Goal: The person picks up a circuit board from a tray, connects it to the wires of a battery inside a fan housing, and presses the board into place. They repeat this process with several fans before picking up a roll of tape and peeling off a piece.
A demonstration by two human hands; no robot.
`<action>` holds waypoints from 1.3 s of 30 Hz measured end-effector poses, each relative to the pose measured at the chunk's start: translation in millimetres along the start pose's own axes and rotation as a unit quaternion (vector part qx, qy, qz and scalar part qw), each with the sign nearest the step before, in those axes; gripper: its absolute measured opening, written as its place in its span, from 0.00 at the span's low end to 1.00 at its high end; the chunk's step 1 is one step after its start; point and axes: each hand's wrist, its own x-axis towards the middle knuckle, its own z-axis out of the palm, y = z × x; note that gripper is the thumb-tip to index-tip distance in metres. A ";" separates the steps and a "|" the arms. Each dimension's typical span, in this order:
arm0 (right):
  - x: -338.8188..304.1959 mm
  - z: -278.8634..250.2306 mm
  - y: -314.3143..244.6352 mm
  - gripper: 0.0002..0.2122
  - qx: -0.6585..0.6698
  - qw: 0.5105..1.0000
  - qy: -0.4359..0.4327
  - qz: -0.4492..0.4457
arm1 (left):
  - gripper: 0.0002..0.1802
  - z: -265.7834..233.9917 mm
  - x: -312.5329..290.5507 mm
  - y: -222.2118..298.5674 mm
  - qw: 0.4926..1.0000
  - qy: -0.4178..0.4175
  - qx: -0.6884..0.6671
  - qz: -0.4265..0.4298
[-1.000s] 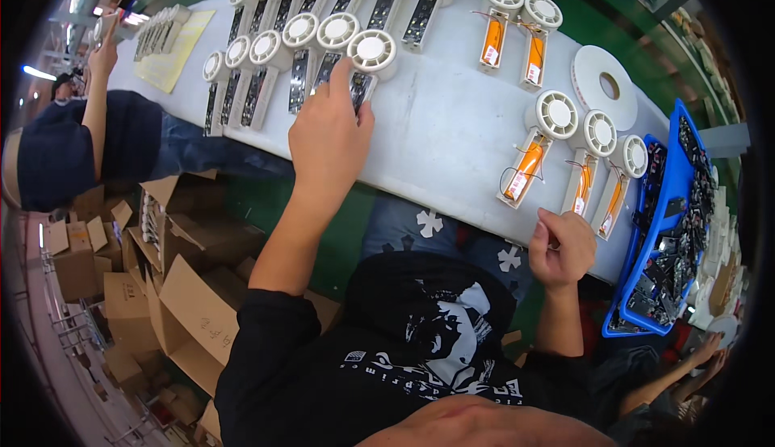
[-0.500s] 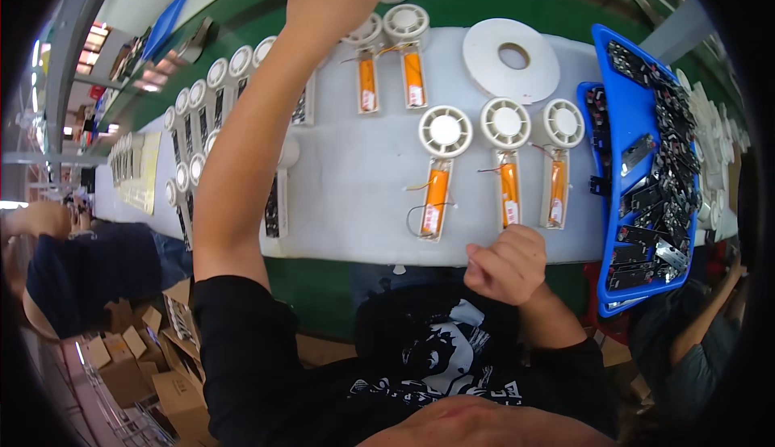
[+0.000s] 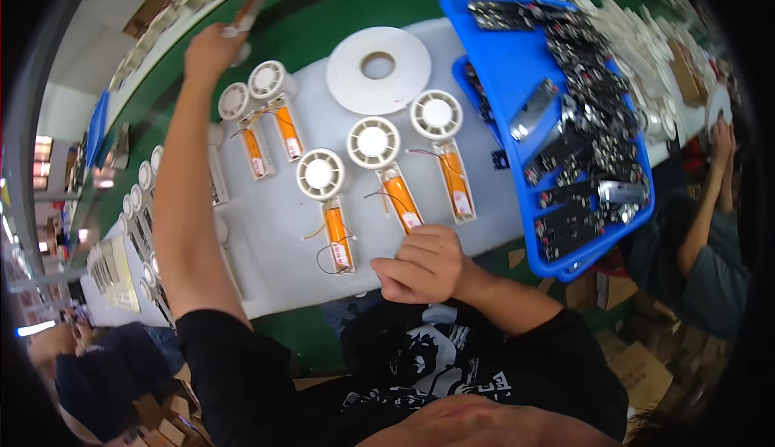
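At the far left of the table, my left hand (image 3: 211, 53) is stretched out with its fingers closed round a slim brownish thing (image 3: 249, 13), too blurred to name. A small whitish piece (image 3: 240, 55) shows beside that hand. Close to my chest, my right hand (image 3: 423, 265) is curled into a fist at the table's near edge; whatever it may hold is hidden. Just beyond it lies a white fan-like unit (image 3: 374, 143) with an orange battery pack (image 3: 401, 198) and thin wires in its handle. Similar units (image 3: 320, 174) (image 3: 437, 114) lie on either side, and two more (image 3: 266, 81) lie farther back.
A large white tape roll (image 3: 343, 72) lies flat behind the units. On the right, a blue tray (image 3: 529, 225) holds many black circuit parts (image 3: 593, 136). More white units (image 3: 137, 198) stand in rows at the left. Other people sit at both sides.
The view has swung, so the units and blue tray appear farther left. My left hand has reached away from the white cylinder's surroundings and now has a slim thing in it. My right hand stays fisted.
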 end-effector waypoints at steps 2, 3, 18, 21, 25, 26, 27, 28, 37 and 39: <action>-0.8 1.6 1.8 0.11 0.015 1.000 0.006 -0.005 | 0.32 -41.8 -23.1 7.4 0.999 0.023 -0.021 0.044; -1.6 -0.7 2.0 0.11 0.011 1.000 0.013 -0.001 | 0.28 -63.7 -37.9 12.4 0.994 0.031 -0.072 0.075; 18.2 6.5 -25.3 0.15 -0.174 0.977 -0.011 0.119 | 0.13 -214.5 -234.6 59.7 0.856 0.001 0.109 0.505; 22.8 18.7 -42.5 0.17 -0.170 0.974 -0.095 0.114 | 0.14 -214.9 -224.1 64.9 0.869 0.046 0.078 0.487; 21.8 33.3 -53.9 0.19 -0.205 0.951 -0.198 0.120 | 0.16 -188.5 -187.6 84.8 0.891 0.099 -0.007 0.443; 21.0 35.8 -55.9 0.20 -0.220 0.939 -0.229 0.128 | 0.16 -176.8 -179.2 93.1 0.899 0.094 -0.052 0.424; 21.8 37.7 -57.2 0.20 -0.222 0.940 -0.227 0.125 | 0.17 -164.1 -171.8 100.5 0.906 0.089 -0.097 0.403; 22.8 38.3 -56.8 0.19 -0.220 0.936 -0.243 0.130 | 0.19 -148.7 -164.4 108.6 0.914 0.080 -0.111 0.382; 15.5 47.7 -34.3 0.10 -0.101 0.947 -0.273 0.139 | 0.21 -54.8 -131.9 146.5 0.924 -0.138 -0.199 0.296; 16.2 52.5 -35.4 0.10 -0.094 0.945 -0.279 0.142 | 0.20 -72.0 -149.2 149.6 0.917 0.044 -0.186 0.351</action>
